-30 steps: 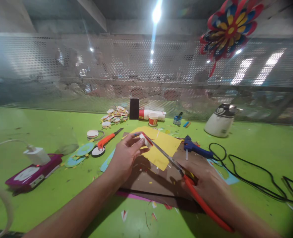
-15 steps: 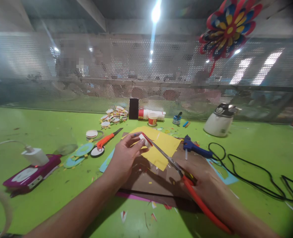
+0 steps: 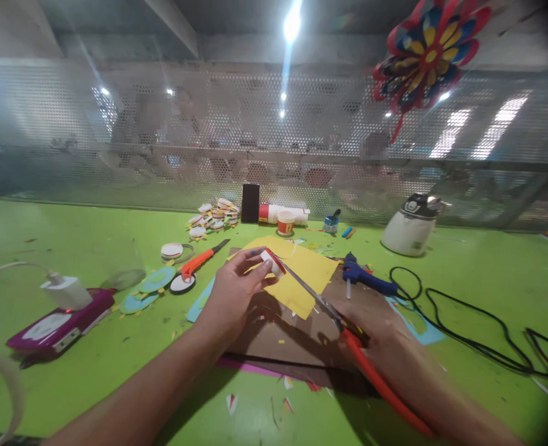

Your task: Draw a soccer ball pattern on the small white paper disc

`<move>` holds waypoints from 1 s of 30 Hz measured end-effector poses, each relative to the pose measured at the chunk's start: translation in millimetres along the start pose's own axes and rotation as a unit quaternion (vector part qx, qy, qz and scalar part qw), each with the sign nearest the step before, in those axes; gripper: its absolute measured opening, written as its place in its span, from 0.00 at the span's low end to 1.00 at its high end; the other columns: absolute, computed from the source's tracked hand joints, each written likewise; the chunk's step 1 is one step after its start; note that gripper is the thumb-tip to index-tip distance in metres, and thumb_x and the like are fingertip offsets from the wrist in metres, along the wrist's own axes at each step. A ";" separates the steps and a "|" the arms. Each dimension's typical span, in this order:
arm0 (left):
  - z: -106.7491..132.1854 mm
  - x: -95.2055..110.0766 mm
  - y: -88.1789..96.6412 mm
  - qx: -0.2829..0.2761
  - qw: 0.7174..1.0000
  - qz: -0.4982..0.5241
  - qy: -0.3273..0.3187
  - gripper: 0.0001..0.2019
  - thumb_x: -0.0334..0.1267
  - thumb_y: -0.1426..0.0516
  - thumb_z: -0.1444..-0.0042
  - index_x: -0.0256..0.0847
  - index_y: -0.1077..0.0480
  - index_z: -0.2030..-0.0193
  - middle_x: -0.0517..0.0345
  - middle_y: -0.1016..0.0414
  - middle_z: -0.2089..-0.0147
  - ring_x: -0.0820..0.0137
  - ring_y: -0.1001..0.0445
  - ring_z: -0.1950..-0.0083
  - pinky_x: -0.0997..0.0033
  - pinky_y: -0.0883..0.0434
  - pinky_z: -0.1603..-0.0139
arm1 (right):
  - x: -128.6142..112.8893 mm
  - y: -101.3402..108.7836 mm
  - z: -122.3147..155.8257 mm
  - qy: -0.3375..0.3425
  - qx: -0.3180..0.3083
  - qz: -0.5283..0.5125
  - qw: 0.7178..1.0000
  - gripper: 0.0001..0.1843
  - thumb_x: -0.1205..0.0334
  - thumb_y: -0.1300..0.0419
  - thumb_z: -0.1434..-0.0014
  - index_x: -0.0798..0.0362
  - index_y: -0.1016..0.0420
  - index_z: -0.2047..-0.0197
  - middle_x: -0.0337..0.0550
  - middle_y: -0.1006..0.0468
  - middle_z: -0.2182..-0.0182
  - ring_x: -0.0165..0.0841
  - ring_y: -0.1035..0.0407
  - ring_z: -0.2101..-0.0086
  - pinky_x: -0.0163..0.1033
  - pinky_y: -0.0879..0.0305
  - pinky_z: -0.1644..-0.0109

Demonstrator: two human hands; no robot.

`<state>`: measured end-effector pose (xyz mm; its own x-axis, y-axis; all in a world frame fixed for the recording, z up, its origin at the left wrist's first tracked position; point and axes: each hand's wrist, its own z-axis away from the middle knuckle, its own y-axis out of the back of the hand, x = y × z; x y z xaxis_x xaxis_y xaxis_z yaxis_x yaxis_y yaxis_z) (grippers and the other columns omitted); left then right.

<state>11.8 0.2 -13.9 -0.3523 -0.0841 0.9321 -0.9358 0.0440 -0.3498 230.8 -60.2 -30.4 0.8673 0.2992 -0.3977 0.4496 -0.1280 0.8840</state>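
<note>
Pinched between the fingers and thumb of my left hand [image 3: 239,285] is a small white-and-red piece of paper cup [image 3: 276,265]. My right hand [image 3: 392,337] grips a pair of scissors [image 3: 308,290] with long orange-red handles. The tips of the blades lie along the red edge of the piece, and the blades look nearly closed. Beneath both hands are a yellow paper sheet [image 3: 296,294] and a brown board [image 3: 274,341] dotted with scraps. A thin pale curved strip lies on the yellow sheet just past my left fingers.
To the right are a blue glue gun [image 3: 369,279], its looped black cord [image 3: 478,316] and a white jug [image 3: 408,232]. On the left lie an orange utility knife [image 3: 197,263], blue paper rings [image 3: 157,280] and a purple power strip [image 3: 60,328]. A paper cup [image 3: 285,223] stands behind.
A thin curved strip now shows on the yellow sheet beyond the left fingers. Both hands, the cup piece and the scissors have barely moved.
</note>
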 end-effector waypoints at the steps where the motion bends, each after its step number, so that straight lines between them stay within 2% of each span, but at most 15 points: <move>1: -0.6 0.2 0.4 -0.001 1.000 -0.006 -0.002 0.19 0.38 0.35 0.49 0.34 0.29 0.51 0.45 0.25 0.50 0.64 0.21 0.57 0.61 0.25 0.51 | 0.1 -0.1 -0.3 0.002 -0.003 0.004 1.000 0.13 0.64 0.46 0.45 0.47 0.21 0.60 0.41 0.17 0.65 0.39 0.26 0.67 0.38 0.36 0.66; 3: -2.0 -0.2 1.5 -0.003 1.000 -0.019 -0.013 0.18 0.38 0.36 0.48 0.34 0.29 0.51 0.44 0.25 0.49 0.63 0.22 0.56 0.59 0.25 0.50 | -0.4 0.0 -1.5 0.009 -0.008 0.010 1.000 0.14 0.65 0.46 0.44 0.45 0.21 0.60 0.40 0.17 0.62 0.39 0.25 0.65 0.39 0.36 0.64; 6: -3.9 -3.3 3.5 -0.017 0.999 -0.033 -0.034 0.17 0.39 0.36 0.47 0.35 0.29 0.51 0.46 0.24 0.49 0.61 0.22 0.53 0.57 0.26 0.48 | -2.0 0.9 -3.6 0.011 -0.015 0.011 1.000 0.13 0.66 0.47 0.44 0.45 0.22 0.62 0.39 0.17 0.64 0.39 0.25 0.66 0.39 0.36 0.63; 12: -3.5 -8.0 6.2 -0.026 0.997 -0.052 -0.045 0.16 0.41 0.36 0.45 0.40 0.28 0.50 0.49 0.24 0.47 0.61 0.23 0.51 0.58 0.26 0.48 | -3.3 1.1 -3.8 0.028 -0.005 -0.011 1.000 0.12 0.66 0.47 0.43 0.48 0.22 0.63 0.43 0.18 0.66 0.40 0.25 0.65 0.41 0.33 0.59; 18: -2.9 -7.1 4.8 -0.021 0.998 -0.038 -0.043 0.17 0.40 0.36 0.46 0.39 0.28 0.50 0.47 0.25 0.46 0.60 0.22 0.50 0.59 0.25 0.49 | -3.6 0.4 -4.1 0.026 -0.003 -0.027 0.999 0.12 0.65 0.46 0.43 0.47 0.22 0.63 0.42 0.18 0.67 0.41 0.24 0.64 0.43 0.32 0.56; 24: -3.8 -11.1 5.5 -0.023 0.998 -0.020 -0.049 0.16 0.40 0.36 0.45 0.41 0.28 0.50 0.48 0.23 0.47 0.60 0.22 0.48 0.61 0.25 0.49 | -7.2 2.2 -3.6 0.011 -0.009 -0.025 1.000 0.13 0.67 0.47 0.46 0.48 0.21 0.63 0.41 0.17 0.66 0.40 0.24 0.65 0.40 0.33 0.62; 30: -3.1 -15.9 7.6 -0.022 0.997 -0.027 -0.066 0.15 0.42 0.36 0.44 0.44 0.27 0.51 0.50 0.23 0.46 0.60 0.23 0.47 0.63 0.25 0.49 | -11.0 1.6 -1.5 0.012 -0.002 -0.011 1.000 0.13 0.70 0.47 0.47 0.48 0.22 0.68 0.40 0.19 0.73 0.39 0.26 0.71 0.39 0.33 0.63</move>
<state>10.3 4.9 -31.0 -0.3034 -0.2175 0.9277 -0.9528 0.0791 -0.2930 221.6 -62.3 -24.2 0.8520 0.3239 -0.4114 0.4678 -0.1178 0.8760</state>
